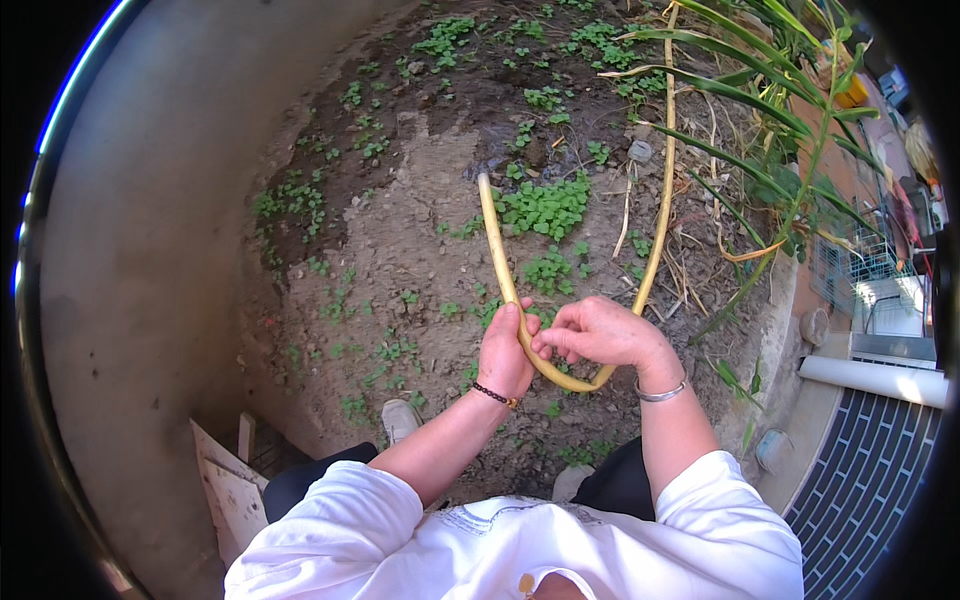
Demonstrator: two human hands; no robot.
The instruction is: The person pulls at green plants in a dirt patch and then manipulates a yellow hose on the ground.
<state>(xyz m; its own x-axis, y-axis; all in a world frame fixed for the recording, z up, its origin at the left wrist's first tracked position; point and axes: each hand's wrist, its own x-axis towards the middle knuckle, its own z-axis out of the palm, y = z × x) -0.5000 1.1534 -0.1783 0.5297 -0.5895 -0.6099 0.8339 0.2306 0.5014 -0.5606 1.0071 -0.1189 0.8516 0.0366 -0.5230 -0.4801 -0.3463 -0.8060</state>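
A yellow garden hose [498,244] bends in a U before me, its pale open end pointing away over the soil. Water seems to leave that end, and the ground just past it is dark and glistening. My left hand [506,349] is wrapped round the hose a short way behind the end. Close beside it, my right hand [604,330] has curled fingers, with the fingertips at the hose; whether they grip it is hidden. Right of the hose end grows a dense clump of green seedlings [551,206]. Behind my right wrist the hose runs on up to the far edge.
Small seedlings [367,139] dot the soil bed [405,225]. A plain wall [135,225] rises at left, with wooden boards [229,487] at its foot. Tall, long-leaved plants [795,195] lean in from the right. Past the bed's concrete edge [784,322] lies dark tiling [862,480].
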